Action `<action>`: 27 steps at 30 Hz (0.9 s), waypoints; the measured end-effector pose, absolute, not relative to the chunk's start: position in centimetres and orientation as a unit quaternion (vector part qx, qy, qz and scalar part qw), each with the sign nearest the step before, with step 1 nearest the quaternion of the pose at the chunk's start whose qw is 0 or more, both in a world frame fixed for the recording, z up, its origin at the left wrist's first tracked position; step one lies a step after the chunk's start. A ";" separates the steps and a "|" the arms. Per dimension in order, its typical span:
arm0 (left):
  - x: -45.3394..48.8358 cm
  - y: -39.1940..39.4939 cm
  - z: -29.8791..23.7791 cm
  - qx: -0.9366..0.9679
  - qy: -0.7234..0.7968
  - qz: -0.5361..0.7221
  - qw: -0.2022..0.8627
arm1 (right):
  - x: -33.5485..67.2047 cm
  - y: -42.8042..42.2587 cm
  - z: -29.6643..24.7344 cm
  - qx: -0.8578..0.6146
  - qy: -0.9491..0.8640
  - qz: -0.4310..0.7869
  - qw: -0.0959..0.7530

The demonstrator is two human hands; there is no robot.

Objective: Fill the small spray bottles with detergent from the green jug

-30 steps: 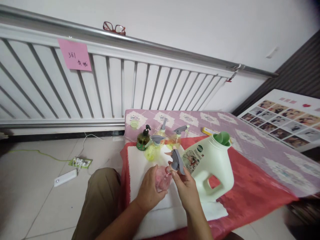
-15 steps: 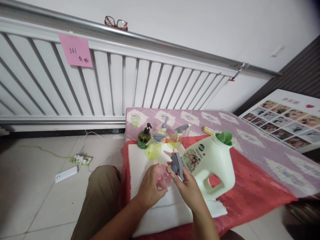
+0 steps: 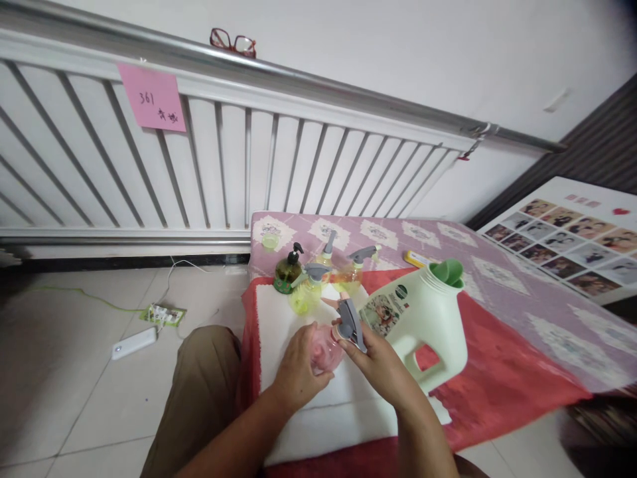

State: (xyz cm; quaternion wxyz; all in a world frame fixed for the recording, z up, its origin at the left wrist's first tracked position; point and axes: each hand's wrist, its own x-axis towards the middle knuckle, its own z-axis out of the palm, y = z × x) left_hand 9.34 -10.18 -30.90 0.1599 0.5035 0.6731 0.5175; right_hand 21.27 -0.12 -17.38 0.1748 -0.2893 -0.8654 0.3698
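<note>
Wrapped around the clear pink body of a spray bottle (image 3: 326, 350) is my left hand (image 3: 298, 368). My right hand (image 3: 371, 355) grips the grey trigger head (image 3: 351, 324) at the bottle's neck, its fingers partly hidden behind it. The bottle leans to the right above a white cloth (image 3: 323, 431). Just right of my right hand stands a large pale green jug (image 3: 432, 325) with a green spout. Behind the bottle are a dark green pump bottle (image 3: 287, 271) and several yellowish spray bottles (image 3: 307, 295) with grey heads.
A red cloth (image 3: 507, 372) lies under the white one, over a patterned purple tablecloth (image 3: 378, 232). A yellow box (image 3: 417, 259) is behind the jug. A radiator (image 3: 229, 166) runs along the wall. On the floor at left lie a power strip (image 3: 164, 314) and a white power bank (image 3: 134, 343).
My right hand and forearm have rotated around the bottle's neck, and the grey trigger head has turned slightly with them. My left hand keeps its hold on the bottle body.
</note>
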 end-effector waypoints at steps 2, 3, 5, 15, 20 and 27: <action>9.3 -10.2 -30.9 0.503 0.672 0.519 0.161 | 21.2 0.0 -17.1 -0.279 -0.876 0.359 0.163; 9.3 -10.2 -30.9 0.504 0.671 0.520 0.160 | 21.2 0.1 -16.9 -0.276 -0.879 0.354 0.160; 9.3 -10.1 -30.9 0.506 0.670 0.520 0.156 | 21.1 0.1 -16.7 -0.274 -0.883 0.347 0.157; 9.2 -10.1 -30.9 0.509 0.669 0.516 0.161 | 20.9 0.1 -17.3 -0.286 -0.875 0.347 0.179; 9.2 -10.2 -30.5 0.509 0.669 0.516 0.165 | 20.9 -0.2 -18.5 -0.297 -0.825 0.415 0.244; 9.2 -10.2 -30.4 0.507 0.670 0.517 0.164 | 21.1 -0.1 -17.8 -0.296 -0.841 0.397 0.216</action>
